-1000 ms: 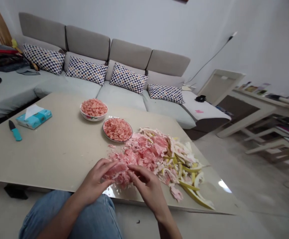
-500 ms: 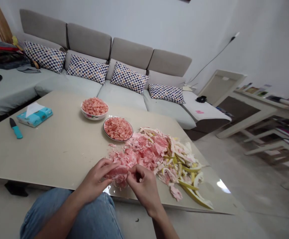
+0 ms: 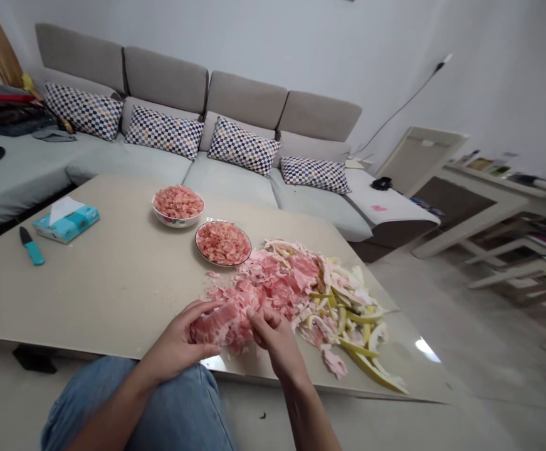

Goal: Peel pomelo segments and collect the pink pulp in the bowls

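Cradling a pink segment close to the table's near edge

Your left hand [image 3: 176, 344] is curled around a plump, pink, crescent-shaped fruit segment [image 3: 216, 324], held just in front of a loose heap of thin pink peelings [image 3: 273, 285]. Your right hand [image 3: 275, 338] is beside it, thumb and fingertips drawn narrow; whether a shred sits between them, I cannot tell. Squeeze too hard with the left and the soft flesh could split or drip onto your blue denim-covered knee [image 3: 145, 401]. Loosen it, and the segment could drop among the peelings, whose similar pink would hide broken pieces, or slip off the glossy beige tabletop [image 3: 113, 288].
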Available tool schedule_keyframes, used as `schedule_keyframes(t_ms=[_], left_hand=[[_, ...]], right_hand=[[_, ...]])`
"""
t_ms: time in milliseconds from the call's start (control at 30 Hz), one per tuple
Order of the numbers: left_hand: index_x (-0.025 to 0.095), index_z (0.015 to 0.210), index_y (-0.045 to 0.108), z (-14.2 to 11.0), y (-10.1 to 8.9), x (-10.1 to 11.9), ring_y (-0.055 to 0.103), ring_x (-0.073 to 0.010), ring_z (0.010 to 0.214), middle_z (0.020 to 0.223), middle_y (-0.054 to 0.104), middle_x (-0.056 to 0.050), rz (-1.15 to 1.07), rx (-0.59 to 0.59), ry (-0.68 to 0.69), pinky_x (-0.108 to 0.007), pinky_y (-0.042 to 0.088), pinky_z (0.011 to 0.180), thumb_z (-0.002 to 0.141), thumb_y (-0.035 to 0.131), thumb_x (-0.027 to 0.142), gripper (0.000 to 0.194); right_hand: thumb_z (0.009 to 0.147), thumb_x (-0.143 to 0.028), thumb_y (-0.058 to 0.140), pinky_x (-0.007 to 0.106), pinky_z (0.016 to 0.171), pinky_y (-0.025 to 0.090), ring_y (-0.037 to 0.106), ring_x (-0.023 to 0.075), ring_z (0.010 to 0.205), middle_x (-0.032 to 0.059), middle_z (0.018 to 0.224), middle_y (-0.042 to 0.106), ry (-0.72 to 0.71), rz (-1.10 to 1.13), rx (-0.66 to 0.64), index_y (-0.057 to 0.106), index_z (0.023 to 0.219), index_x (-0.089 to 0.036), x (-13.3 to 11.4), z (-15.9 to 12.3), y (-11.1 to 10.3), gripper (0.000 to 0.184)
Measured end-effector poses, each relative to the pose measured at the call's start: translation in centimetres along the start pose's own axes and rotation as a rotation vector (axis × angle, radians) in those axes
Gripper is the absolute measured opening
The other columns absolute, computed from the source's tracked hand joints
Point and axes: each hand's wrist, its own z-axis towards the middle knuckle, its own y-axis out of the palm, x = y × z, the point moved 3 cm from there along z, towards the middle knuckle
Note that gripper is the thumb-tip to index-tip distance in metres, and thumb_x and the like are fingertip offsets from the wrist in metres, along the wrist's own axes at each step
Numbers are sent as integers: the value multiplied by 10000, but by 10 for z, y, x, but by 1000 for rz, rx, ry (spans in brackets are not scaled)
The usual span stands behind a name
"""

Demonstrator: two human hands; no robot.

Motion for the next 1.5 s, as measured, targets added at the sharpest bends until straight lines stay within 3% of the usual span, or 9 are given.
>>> schedule_keyframes(t_ms=[100,200,400,600,767,1000,1167,1333,1500], left_hand=[[303,1329,494,-1,2,0,587,-229,1042,1203,571,-57,-24,24,-68,-380,471,927,668,725,101,728],[298,1330,492,-2,3,2,569,-245,1072,1187,590,-58,81,36,-66,-400,443,961,626,727,60,780],[283,1324,476,1,2,0,604,-214,1013,1088,604,-47,-117,81,-82,-357,480,906,655,750,120,741],[167,832,699,5,-8,-1,610,-200,918,915,611,-54,-128,184,39,-319,509,822,696,760,240,166],[171,856,727,4,-11,1,616,-197,890,897,625,-61,-94,223,84,-301,520,775,697,768,302,210],[159,925,662,3,-11,-6,660,-189,827,878,710,-49,-225,320,-129,-307,532,781,660,785,360,355],[187,1167,580,3,-4,-3,628,-219,1063,1170,670,-90,-213,222,-55,-344,494,929,746,714,303,457],[210,1202,584,2,0,-1,577,-226,1172,1295,613,-82,-113,198,-63,-373,446,1016,768,657,206,440],[261,1224,599,1,-1,-4,567,-208,1184,1295,620,-40,45,151,-10,-338,456,1004,799,590,139,442]], right_hand=[[797,-439,669,244,616,484,598,152,690,23,769,648,-68,-106,-56,670,941,-194,-4,-8,3,285],[804,-458,662,336,822,518,628,228,979,84,1097,668,-119,-98,-124,580,1252,-241,-5,-17,14,504],[790,-407,697,392,857,521,654,258,956,100,1044,715,-150,-91,46,702,1045,-199,-1,-17,19,329],[757,-376,736,353,790,557,666,239,931,82,1056,718,-140,6,57,725,1000,-234,1,-18,15,281],[732,-397,754,341,719,568,675,219,820,75,967,726,-109,22,57,722,978,-217,2,-19,16,307],[695,-448,772,271,627,519,641,171,677,30,772,700,-45,79,15,702,881,-189,19,-22,30,327],[774,-448,704,295,675,536,653,183,733,44,816,702,-25,106,34,681,943,-187,29,-23,41,312],[833,-354,657,356,867,508,626,226,993,80,1086,672,-267,-210,139,695,1019,-228,2,-21,34,227],[840,-216,651,349,847,498,625,213,942,60,986,690,-561,-462,166,700,1031,-261,-27,-18,37,202]])
